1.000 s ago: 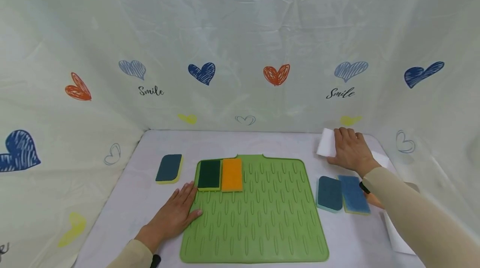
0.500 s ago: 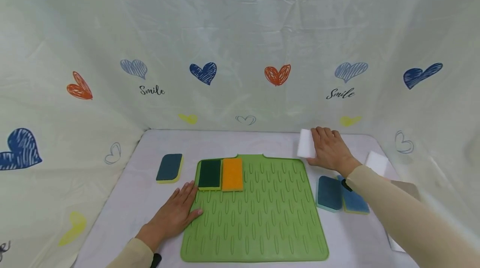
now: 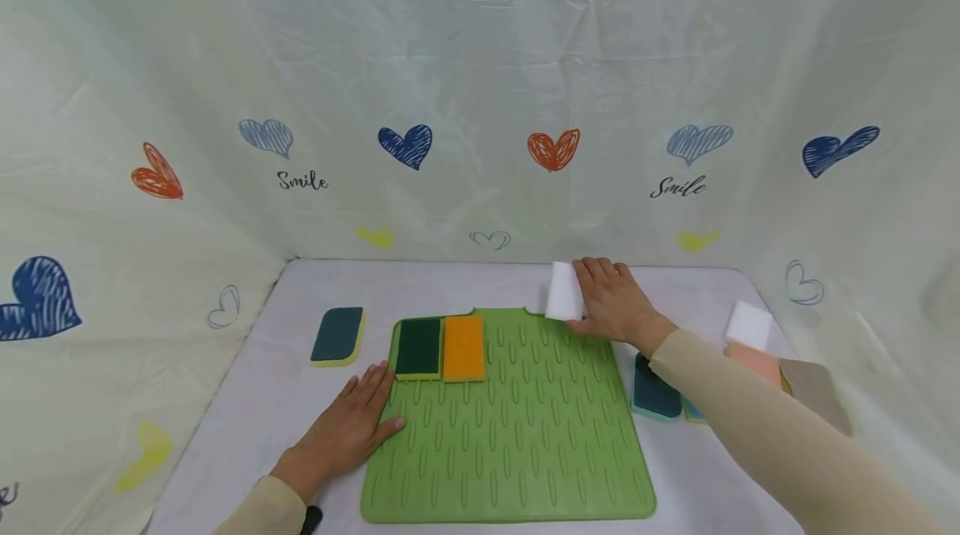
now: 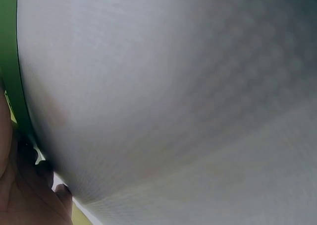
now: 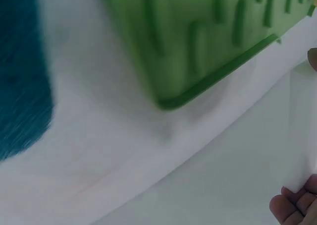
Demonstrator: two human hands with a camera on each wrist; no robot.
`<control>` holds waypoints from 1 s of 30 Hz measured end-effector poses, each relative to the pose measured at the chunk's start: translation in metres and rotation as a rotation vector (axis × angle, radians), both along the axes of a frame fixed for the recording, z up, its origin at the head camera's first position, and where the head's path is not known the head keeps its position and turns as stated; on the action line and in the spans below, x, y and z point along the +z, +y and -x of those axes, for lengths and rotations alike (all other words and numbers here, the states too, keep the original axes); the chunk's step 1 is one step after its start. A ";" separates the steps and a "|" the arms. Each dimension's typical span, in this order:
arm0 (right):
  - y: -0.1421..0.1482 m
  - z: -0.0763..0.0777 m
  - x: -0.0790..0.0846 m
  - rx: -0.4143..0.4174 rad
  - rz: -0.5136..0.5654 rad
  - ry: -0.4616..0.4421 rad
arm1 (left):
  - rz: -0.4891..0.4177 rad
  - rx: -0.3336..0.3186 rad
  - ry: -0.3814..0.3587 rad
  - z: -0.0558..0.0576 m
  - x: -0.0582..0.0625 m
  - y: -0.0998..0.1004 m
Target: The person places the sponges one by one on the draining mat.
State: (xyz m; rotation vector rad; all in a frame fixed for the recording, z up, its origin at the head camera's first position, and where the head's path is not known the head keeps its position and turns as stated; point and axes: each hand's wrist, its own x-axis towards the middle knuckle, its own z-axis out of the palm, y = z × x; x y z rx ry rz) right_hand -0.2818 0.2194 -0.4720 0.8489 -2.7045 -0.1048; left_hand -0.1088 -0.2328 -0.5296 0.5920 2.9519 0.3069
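My right hand (image 3: 615, 302) grips a white sponge block (image 3: 564, 292) over the back right of the green ridged mat (image 3: 517, 435). In the right wrist view, that white block (image 5: 302, 126) sits between the thumb at the right edge and the curled fingertips (image 5: 285, 207) below. My left hand (image 3: 341, 431) lies flat with straight fingers across the mat's left edge. Its fingertips reach up to a dark green scouring sponge (image 3: 418, 347). Against that lies an orange sponge (image 3: 464, 347), both at the mat's back left. The left wrist view is mostly blurred white surface.
A blue-grey sponge (image 3: 337, 335) lies left of the mat. To its right are a dark teal sponge (image 3: 656, 389), a blue one mostly behind my forearm, a white block (image 3: 748, 325), a peach piece (image 3: 750, 360) and a beige piece (image 3: 813, 389). Heart-printed sheeting (image 3: 480, 202) rises behind the table.
My right hand has carried the white sponge block leftward from the table's back right to the mat's back edge. My left hand has stayed in place on the mat.
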 end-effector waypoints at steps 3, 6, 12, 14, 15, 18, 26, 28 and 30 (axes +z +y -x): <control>-0.014 -0.003 -0.001 0.024 0.006 -0.026 | -0.002 0.001 -0.003 0.000 0.000 0.000; -0.026 -0.008 -0.001 0.049 -0.014 -0.046 | -0.004 0.004 -0.007 0.000 0.000 0.000; -0.048 -0.017 -0.002 0.090 -0.038 -0.121 | 0.003 0.006 -0.008 0.000 -0.001 0.000; -0.055 -0.019 -0.004 0.098 -0.041 -0.148 | 0.002 0.006 -0.009 0.000 -0.002 0.000; -0.058 -0.019 -0.005 0.102 -0.041 -0.165 | 0.003 0.006 -0.009 0.000 -0.002 0.000; -0.066 -0.022 -0.011 0.113 -0.051 -0.195 | -0.002 0.004 -0.004 0.000 -0.002 0.000; -0.083 -0.028 -0.023 0.134 -0.044 -0.298 | -0.007 0.002 -0.003 0.000 -0.001 0.000; -0.086 -0.030 -0.025 0.130 -0.047 -0.333 | -0.009 0.002 -0.006 0.000 -0.001 0.000; -0.089 -0.031 -0.025 0.126 -0.051 -0.362 | -0.008 0.001 -0.005 0.000 -0.001 0.000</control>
